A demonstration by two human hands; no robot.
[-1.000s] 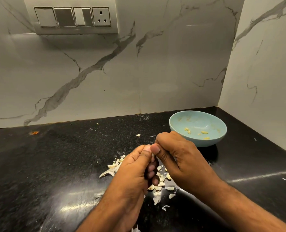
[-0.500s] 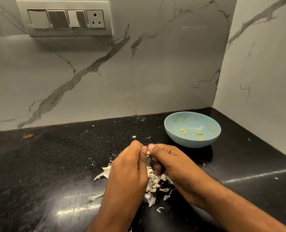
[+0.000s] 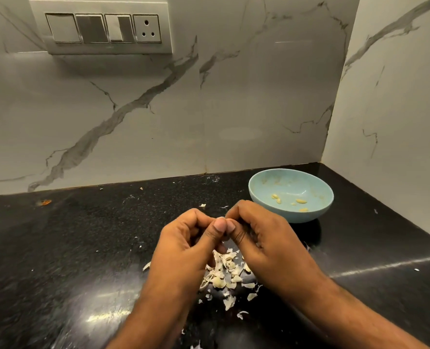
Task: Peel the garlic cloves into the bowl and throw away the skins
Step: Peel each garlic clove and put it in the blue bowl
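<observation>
While hands [image 3: 221, 238] pinch, papery skins [image 3: 225, 273] litter glossy counter [image 3: 70, 248].

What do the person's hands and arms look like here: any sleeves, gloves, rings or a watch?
Both are bare. The left hand and right hand wear no gloves and show no rings. Both forearms are uncovered down to the bottom edge of the picture, with no sleeve, watch or bracelet in view. The thumbnails are short and plain.

From where I stand, nothing here bears any readable writing, label, brand name or number.
</observation>
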